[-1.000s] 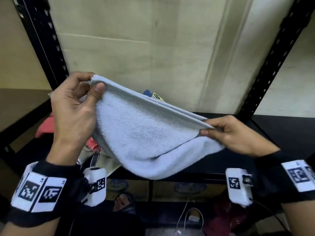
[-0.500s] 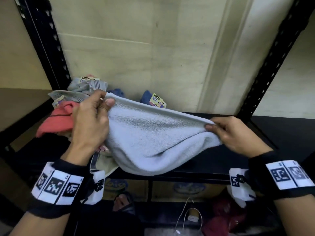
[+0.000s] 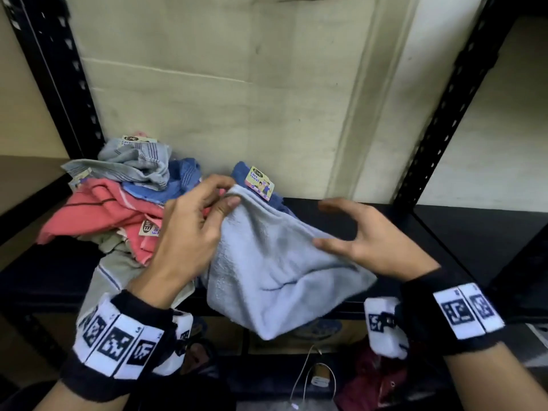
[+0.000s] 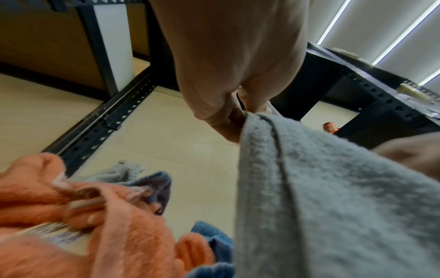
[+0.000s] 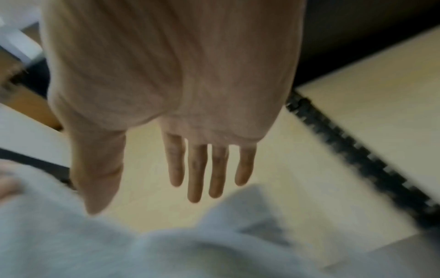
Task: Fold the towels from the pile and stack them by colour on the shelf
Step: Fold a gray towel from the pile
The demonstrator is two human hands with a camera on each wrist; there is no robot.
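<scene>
A folded pale grey towel point(image 3: 275, 268) lies partly on the black shelf point(image 3: 444, 232), its lower corner hanging over the front edge. My left hand point(image 3: 189, 229) pinches its upper left corner between thumb and fingers; the left wrist view shows that pinch on the grey towel point(image 4: 321, 188). My right hand point(image 3: 364, 235) hovers over the towel's right side with fingers spread and straight, thumb near the cloth. In the right wrist view the fingers point(image 5: 197, 169) hang free above the blurred grey towel point(image 5: 95, 244). The pile point(image 3: 118, 203) of pink, blue and grey towels sits at the left.
A dark blue towel with a paper label point(image 3: 259, 182) lies behind the grey one. Black perforated uprights point(image 3: 439, 114) frame the bay against a cream wall. The right part of the shelf is bare. Boxes and cables sit below the shelf.
Both hands lowered the grey towel onto the shelf. My right hand let go of its right edge and opened. My left hand keeps its pinch on the left corner.
</scene>
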